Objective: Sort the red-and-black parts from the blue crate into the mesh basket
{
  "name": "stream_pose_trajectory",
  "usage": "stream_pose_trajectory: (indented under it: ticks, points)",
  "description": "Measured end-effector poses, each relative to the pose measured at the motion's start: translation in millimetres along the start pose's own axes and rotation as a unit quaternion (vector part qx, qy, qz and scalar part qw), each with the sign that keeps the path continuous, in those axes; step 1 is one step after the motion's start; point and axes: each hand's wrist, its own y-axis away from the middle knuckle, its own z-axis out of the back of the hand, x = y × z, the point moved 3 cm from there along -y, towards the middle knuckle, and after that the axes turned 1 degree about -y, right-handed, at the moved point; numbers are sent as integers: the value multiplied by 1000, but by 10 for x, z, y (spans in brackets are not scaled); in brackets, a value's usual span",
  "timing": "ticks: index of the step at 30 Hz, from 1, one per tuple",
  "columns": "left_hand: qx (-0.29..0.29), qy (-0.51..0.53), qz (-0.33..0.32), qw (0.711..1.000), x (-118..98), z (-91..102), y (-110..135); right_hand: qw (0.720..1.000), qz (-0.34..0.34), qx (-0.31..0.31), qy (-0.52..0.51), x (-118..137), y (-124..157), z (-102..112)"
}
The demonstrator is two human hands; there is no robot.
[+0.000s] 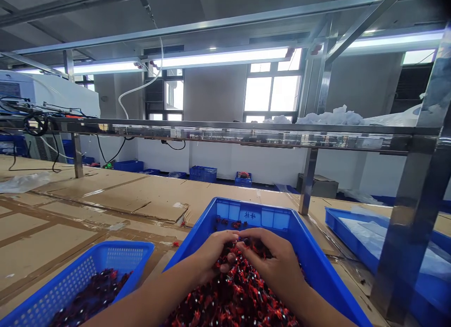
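Note:
A blue plastic bin (310,266) stands in front of me, filled with a heap of small red-and-black parts (243,299). Both hands are down in the heap near the bin's far end. My left hand (214,256) has its fingers curled round a clump of the parts. My right hand (273,263) lies beside it, fingers bent and pinched on parts, its fingertips touching those of the left hand. What exactly each hand holds is tangled with the heap.
A blue perforated basket (84,280) with more dark red parts sits at the left. A shallow blue tray (355,237) with clear plastic lies at the right, behind a steel post (412,233). Cardboard sheets (88,209) cover the bench. A steel shelf rail (246,132) crosses overhead.

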Motion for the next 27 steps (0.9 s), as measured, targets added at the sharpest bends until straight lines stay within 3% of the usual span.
stream_pose_trajectory:
  ticks: [6,12,15,27]
  points:
    - [8,-65,-33,997,-11,-78,54,1000,2,18,16,-55,19,-40]
    - [-54,-73,-23,996,-8,-71,68,989,-103,95,46,-141,-20,-81]
    - [-59,-101,-40,992,7,-81,63,983,-133,118,44,-179,-21,-107]
    - [-99,-134,-45,985,91,-113,70,985,-28,161,61,-162,-24,-109]
